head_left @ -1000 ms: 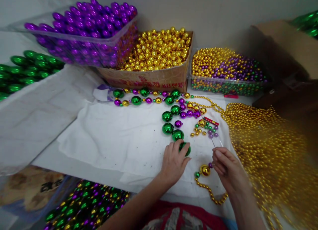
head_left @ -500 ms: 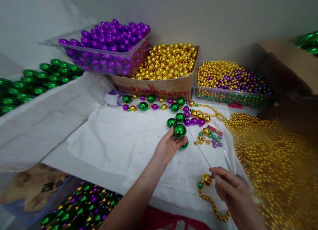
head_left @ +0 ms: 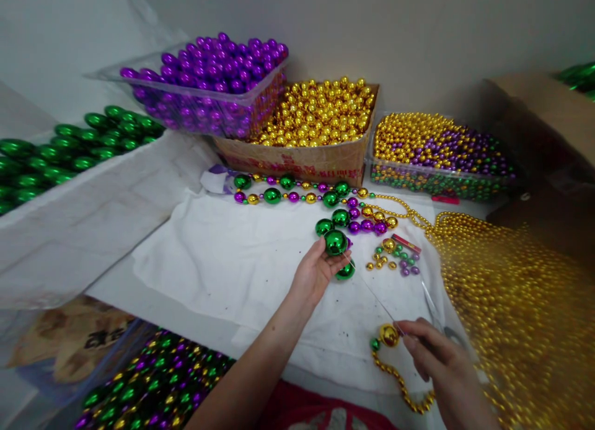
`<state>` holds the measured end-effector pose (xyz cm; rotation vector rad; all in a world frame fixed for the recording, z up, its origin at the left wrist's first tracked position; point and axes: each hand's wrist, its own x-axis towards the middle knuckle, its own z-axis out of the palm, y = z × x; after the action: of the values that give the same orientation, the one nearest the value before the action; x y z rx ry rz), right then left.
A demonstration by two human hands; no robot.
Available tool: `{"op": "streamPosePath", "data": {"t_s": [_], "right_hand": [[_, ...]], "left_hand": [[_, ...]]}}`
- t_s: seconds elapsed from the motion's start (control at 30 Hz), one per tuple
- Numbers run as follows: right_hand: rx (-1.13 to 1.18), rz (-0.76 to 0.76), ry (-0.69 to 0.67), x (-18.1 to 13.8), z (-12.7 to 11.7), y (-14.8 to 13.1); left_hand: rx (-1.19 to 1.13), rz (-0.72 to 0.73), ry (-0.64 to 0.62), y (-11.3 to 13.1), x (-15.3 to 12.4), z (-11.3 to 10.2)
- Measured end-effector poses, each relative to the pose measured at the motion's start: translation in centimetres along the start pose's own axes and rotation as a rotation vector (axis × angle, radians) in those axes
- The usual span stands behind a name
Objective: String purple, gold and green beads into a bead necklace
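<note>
My left hand [head_left: 316, 275] holds a large green ball bead [head_left: 335, 242] pinched in its fingertips, lifted a little above the white cloth [head_left: 232, 263]. A long thin needle [head_left: 372, 293] runs from that bead down to my right hand [head_left: 434, 355], whose fingers are closed on the needle's end. Just left of my right hand lie a gold ball bead [head_left: 388, 335] and a small green bead on a gold bead strand [head_left: 400, 386]. More green beads [head_left: 344, 271] sit under my left hand.
A tray of purple balls [head_left: 209, 86], a cardboard box of gold balls [head_left: 316, 117] and a tray of mixed small beads [head_left: 437, 151] line the back. Green balls [head_left: 69, 145] lie left, a gold strand heap [head_left: 511, 306] right, a strung necklace [head_left: 297, 194] on the cloth, scissors [head_left: 434, 312].
My left hand picked a green ball off the cloth and raised it to the needle tip. My right hand drew back toward me with the needle.
</note>
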<state>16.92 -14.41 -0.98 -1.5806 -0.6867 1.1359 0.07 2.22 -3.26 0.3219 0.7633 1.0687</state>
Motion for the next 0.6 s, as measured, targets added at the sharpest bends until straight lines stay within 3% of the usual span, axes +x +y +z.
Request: {"op": "streamPosePath", "data": {"t_s": [0.37, 0.6], "right_hand": [[0.013, 0.007, 0.013, 0.0, 0.3, 0.1], [0.069, 0.018, 0.016, 0.5, 0.3, 1.7]], "left_hand": [[0.047, 0.078, -0.076, -0.8, -0.8, 0.2], [0.078, 0.066, -0.175, -1.5, -1.8, 0.9]]}}
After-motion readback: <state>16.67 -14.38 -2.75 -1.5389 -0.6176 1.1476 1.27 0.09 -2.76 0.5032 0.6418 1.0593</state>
